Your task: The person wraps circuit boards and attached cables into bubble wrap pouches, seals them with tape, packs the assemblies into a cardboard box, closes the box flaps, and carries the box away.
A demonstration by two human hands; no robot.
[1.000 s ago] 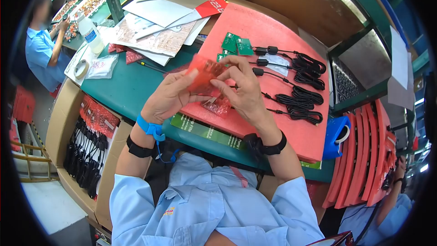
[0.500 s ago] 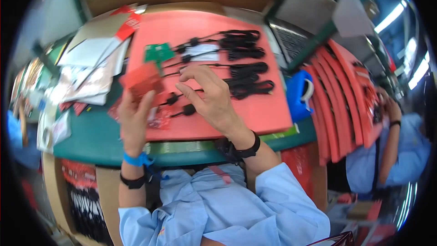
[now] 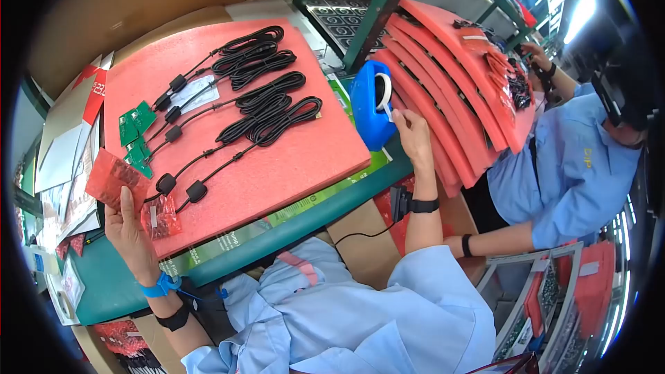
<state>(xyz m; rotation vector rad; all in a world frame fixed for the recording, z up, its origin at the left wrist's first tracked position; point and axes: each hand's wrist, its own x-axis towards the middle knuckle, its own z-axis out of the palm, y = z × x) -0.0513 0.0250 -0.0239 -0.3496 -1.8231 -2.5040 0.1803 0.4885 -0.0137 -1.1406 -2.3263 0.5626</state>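
Head view: at a green bench (image 3: 263,251), your left hand (image 3: 128,225) grips a red bubble-wrap packet (image 3: 116,179) between thumb and fingers, above the near left corner of a pink foam sheet (image 3: 291,166), while your right hand (image 3: 414,135) reaches to a blue tape dispenser (image 3: 367,107), its thumb and forefinger drawn close together beside the white tape roll (image 3: 383,90); whether a strip of tape is between them, you cannot tell from here. The wrapping looks only partly done: the two nearest black cables (image 3: 287,119) run toward red wrap, one end apparently into your packet and another into a second red packet (image 3: 161,218) lying just below it, though what is inside either is hidden. Farther up the sheet, green circuit boards (image 3: 137,125) lie uncovered at the ends of the other cables, beside a small white packet (image 3: 199,93) lying under the leads. To your right, a stack of pink foam sheets (image 3: 443,97) rises close behind the dispenser, crowding that hand's space, and a co-worker in a blue shirt (image 3: 561,159) sits near your right elbow. Loose papers (image 3: 64,159) crowd your left, and a dark cord (image 3: 367,237) trails from your right wristband (image 3: 422,206).
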